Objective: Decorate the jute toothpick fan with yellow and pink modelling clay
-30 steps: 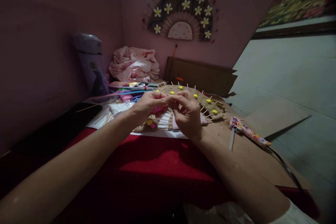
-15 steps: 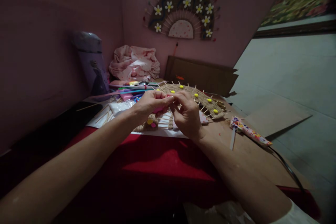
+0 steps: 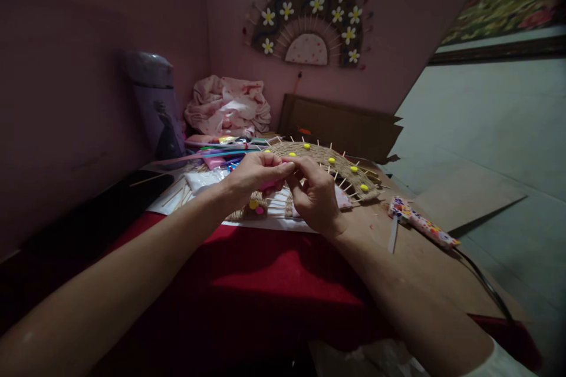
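Note:
My left hand (image 3: pixel 251 178) and my right hand (image 3: pixel 317 195) meet fingertip to fingertip above the worktable. Both are closed in a pinch. A bit of pink modelling clay (image 3: pixel 270 186) shows under the left fingers, and a trace of pink shows where the fingertips touch. Behind and below them lies a fan-shaped piece of woven twine (image 3: pixel 309 155) on thin sticks, dotted with yellow discs. Near its left end are a yellow disc (image 3: pixel 253 204) and a pink disc (image 3: pixel 259 211). My hands hide its middle.
A flower-patterned glue gun (image 3: pixel 424 228) lies on the brown board (image 3: pixel 398 277) at right. A clear plastic packet (image 3: pixel 206 178) and loose sticks lie at left. Behind stand a purple cylinder (image 3: pixel 157 112), crumpled pink cloth (image 3: pixel 230 106) and cardboard (image 3: pixel 340 123). A finished fan (image 3: pixel 327 17) hangs on the wall.
The view has shifted very slightly. Both hands keep their pinch at the same spot, with only a tiny movement at the fingertips.

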Motion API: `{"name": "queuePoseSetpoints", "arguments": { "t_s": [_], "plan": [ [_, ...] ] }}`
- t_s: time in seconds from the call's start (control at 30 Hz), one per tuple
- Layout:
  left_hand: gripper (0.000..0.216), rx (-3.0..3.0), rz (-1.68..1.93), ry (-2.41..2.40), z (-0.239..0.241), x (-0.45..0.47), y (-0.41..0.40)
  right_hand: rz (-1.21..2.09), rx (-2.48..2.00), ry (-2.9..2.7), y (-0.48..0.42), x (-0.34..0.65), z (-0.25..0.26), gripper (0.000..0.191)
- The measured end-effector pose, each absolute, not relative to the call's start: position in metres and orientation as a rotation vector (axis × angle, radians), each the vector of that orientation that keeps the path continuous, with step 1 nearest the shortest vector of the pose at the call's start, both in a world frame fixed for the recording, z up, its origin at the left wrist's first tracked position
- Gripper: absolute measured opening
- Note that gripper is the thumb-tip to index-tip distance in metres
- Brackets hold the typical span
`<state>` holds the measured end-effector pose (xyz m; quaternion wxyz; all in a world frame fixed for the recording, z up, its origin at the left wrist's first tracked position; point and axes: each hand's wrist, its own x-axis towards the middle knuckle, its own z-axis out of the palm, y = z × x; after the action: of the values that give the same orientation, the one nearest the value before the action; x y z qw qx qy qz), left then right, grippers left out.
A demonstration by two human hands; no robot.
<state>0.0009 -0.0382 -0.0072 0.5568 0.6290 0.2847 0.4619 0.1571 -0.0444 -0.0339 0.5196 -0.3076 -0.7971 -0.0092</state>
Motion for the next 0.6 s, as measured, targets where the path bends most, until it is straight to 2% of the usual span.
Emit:
{"name": "queuePoseSetpoints", "arguments": {
  "t_s": [0.6],
  "plan": [
    [0.029,1.605,1.023,0.95,-0.0078,0.0029,-0.0375,-0.055,-0.872,-1.984,-0.0448,0.1574,-0.0356,0.029]
  ]
}}
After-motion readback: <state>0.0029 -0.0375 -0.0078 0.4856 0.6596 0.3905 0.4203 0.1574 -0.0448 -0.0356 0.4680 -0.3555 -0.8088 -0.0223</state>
